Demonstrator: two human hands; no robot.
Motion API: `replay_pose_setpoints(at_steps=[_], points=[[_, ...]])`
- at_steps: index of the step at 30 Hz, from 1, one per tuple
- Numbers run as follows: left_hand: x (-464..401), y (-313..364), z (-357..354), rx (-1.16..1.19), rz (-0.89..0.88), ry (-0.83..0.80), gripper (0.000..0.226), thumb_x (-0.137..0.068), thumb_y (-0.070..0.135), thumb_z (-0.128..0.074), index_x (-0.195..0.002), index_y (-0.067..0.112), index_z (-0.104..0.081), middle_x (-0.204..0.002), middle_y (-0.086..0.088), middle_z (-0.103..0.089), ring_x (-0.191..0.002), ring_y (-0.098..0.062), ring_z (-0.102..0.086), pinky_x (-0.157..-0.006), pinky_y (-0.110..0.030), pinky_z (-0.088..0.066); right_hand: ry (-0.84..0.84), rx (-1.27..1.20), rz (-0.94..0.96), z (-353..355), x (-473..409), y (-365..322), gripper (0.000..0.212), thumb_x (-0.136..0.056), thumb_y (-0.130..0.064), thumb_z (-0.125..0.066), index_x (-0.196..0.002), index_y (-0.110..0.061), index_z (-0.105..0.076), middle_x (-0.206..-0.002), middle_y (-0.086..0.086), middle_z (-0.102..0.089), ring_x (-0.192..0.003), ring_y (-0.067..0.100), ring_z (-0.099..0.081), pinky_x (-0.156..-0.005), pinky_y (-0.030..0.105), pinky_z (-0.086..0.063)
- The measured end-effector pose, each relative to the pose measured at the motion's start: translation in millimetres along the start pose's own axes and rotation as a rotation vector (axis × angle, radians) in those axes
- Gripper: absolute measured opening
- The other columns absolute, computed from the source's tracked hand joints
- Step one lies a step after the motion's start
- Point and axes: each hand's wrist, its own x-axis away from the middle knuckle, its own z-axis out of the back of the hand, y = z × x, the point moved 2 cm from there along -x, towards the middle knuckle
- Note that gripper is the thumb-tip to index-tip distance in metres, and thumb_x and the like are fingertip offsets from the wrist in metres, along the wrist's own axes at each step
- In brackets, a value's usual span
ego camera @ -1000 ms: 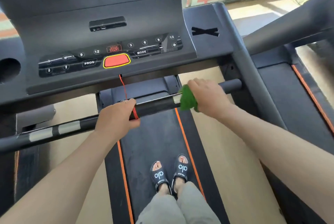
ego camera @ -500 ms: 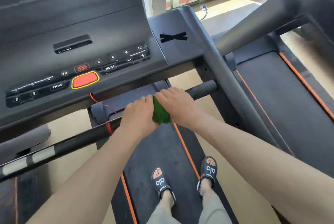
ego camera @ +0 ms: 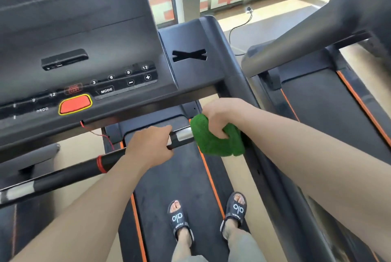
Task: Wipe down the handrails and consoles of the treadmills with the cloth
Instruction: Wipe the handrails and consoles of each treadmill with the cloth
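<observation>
Now, in the one head view, we see our right hand (ego camera: 222,118) has slid the green cloth (ego camera: 215,137) back out toward three o'clock along the handrail (ego camera: 63,171), away from our left hand (ego camera: 150,145); half a second ago the two touched. We judge this stretch nearly wiped. Right fingers curl round the cloth and bar; left fingers wrap the bar. The cloth hides the rail's end, and the console (ego camera: 101,50) buttons at nine o'clock are blurred and cut off.
</observation>
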Motion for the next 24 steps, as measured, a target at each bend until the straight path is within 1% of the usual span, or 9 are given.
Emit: replay_pose_setpoints(at_steps=[3,5,8,12,14,15,18,21,24], points=[[-2.6,-0.6,-3.4,-0.019,0.004,0.013,0.02,-0.077,0.039,-0.059,-0.088,0.028,-0.046,-0.074,0.005,-0.054,-0.072,-0.027,-0.057,-0.061,-0.034,-0.037,-0.344,-0.008,0.035,14.2,-18.8,0.1,0.045,-0.062,-0.02,-0.087,-0.103,-0.011,-0.072,-0.103,0.008,-0.074,-0.086,0.029,-0.074,-0.079,0.041,-0.062],[-2.4,-1.1,-4.4,-0.03,0.002,0.009,0.02,-0.078,0.039,-0.058,-0.089,0.029,-0.045,-0.073,0.006,-0.055,-0.072,-0.026,-0.058,-0.061,-0.034,-0.036,-0.319,0.01,0.034,13.4,-20.3,0.5,0.051,-0.058,-0.022,-0.088,-0.105,-0.013,-0.071,-0.104,0.007,-0.073,-0.089,0.03,-0.073,-0.078,0.04,-0.062],[-1.5,0.0,-3.3,-0.047,-0.015,0.009,0.02,-0.079,0.04,-0.058,-0.09,0.029,-0.046,-0.073,0.006,-0.056,-0.072,-0.026,-0.06,-0.061,-0.034,-0.038,0.105,-0.097,0.077,-11.9,-5.0,1.5,0.041,-0.06,-0.01,-0.078,-0.097,-0.01,-0.059,-0.098,0.006,-0.067,-0.087,0.03,-0.068,-0.063,0.032,-0.054],[0.2,2.2,-0.5,-0.04,-0.022,0.001,0.02,-0.081,0.038,-0.059,-0.098,0.03,-0.05,-0.074,0.006,-0.054,-0.076,-0.026,-0.062,-0.062,-0.033,-0.039,1.024,-0.006,-0.015,-70.7,11.5,-16.3,0.031,-0.063,0.002,-0.061,-0.09,-0.011,-0.056,-0.078,0.008,-0.054,-0.068,0.032,-0.052,-0.064,0.038,-0.034],[0.5,3.6,1.0,-0.034,-0.031,0.003,0.022,-0.081,0.036,-0.059,-0.101,0.029,-0.051,-0.075,0.005,-0.054,-0.078,-0.028,-0.063,-0.063,-0.034,-0.041,1.231,-0.024,-0.078,-84.6,8.9,-25.4,0.032,-0.077,0.006,-0.036,-0.093,-0.008,-0.06,-0.079,0.009,-0.051,-0.069,0.031,-0.047,-0.07,0.041,-0.037],[1.0,4.1,1.4,-0.024,-0.029,0.009,0.023,-0.081,0.035,-0.059,-0.101,0.028,-0.052,-0.077,0.004,-0.057,-0.079,-0.029,-0.064,-0.064,-0.035,-0.043,1.251,-0.037,-0.111,-86.0,5.5,-26.8,0.033,-0.076,0.006,-0.035,-0.092,-0.008,-0.06,-0.079,0.009,-0.05,-0.069,0.031,-0.046,-0.071,0.041,-0.038],[1.6,3.0,2.3,-0.012,-0.05,0.019,0.022,-0.08,0.033,-0.059,-0.099,0.025,-0.053,-0.08,0.001,-0.061,-0.076,-0.03,-0.062,-0.065,-0.036,-0.047,1.067,-0.086,-0.104,-68.2,5.4,-25.7,0.034,-0.057,0.002,-0.064,-0.086,-0.014,-0.054,-0.076,0.006,-0.053,-0.067,0.032,-0.05,-0.063,0.036,-0.036],[3.5,2.5,4.7,-0.025,-0.052,0.028,0.021,-0.08,0.031,-0.061,-0.097,0.023,-0.052,-0.078,0.002,-0.056,-0.071,-0.03,-0.056,-0.062,-0.034,-0.039,0.506,-0.185,0.002,-39.0,9.8,-11.9,0.041,-0.062,-0.01,-0.071,-0.096,-0.016,-0.049,-0.082,-0.004,-0.053,-0.074,0.026,-0.054,-0.062,0.032,-0.04],[4.7,2.9,7.9,-0.024,-0.043,0.008,0.022,-0.08,0.03,-0.061,-0.096,0.022,-0.05,-0.077,0.002,-0.054,-0.069,-0.03,-0.053,-0.062,-0.034,-0.037,0.085,-0.302,-0.004,-6.1,7.5,-5.4,0.046,-0.055,-0.01,-0.078,-0.096,-0.017,-0.058,-0.085,-0.002,-0.061,-0.076,0.022,-0.062,-0.066,0.035,-0.058]])
